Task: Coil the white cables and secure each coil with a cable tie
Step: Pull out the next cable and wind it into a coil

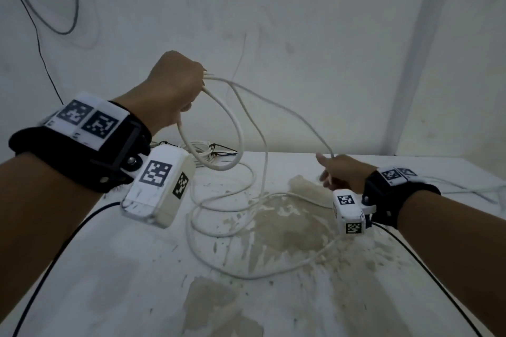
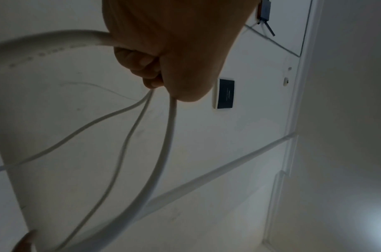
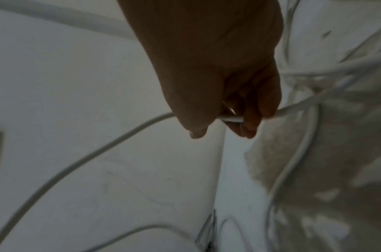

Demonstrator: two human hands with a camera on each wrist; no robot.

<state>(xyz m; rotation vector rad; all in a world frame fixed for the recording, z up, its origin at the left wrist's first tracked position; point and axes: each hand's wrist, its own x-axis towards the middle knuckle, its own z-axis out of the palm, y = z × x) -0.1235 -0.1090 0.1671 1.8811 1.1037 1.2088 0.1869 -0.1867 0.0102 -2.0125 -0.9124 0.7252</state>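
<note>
Above the worktop (image 1: 301, 295), the left hand (image 1: 175, 85) grips loops of the white cable (image 1: 238, 128) while the right hand (image 1: 342, 169) pinches its loose part, so coiling looks half done and another loop comes next.

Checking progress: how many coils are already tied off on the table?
1: a tied coil at the table's far edge, behind the left hand. More may be hidden behind the arms.

Long white round cable (image 1: 241, 131): smooth plastic-looking sheath, slight sheen; faint print along it in left wrist view. White painted table top (image 1: 115, 282), lower frame: matt, paint flaked to rough beige patches at centre. Black wrist straps (image 1: 82, 156): matt cloth. White marker boxes (image 1: 158, 186): smooth plastic.
</note>
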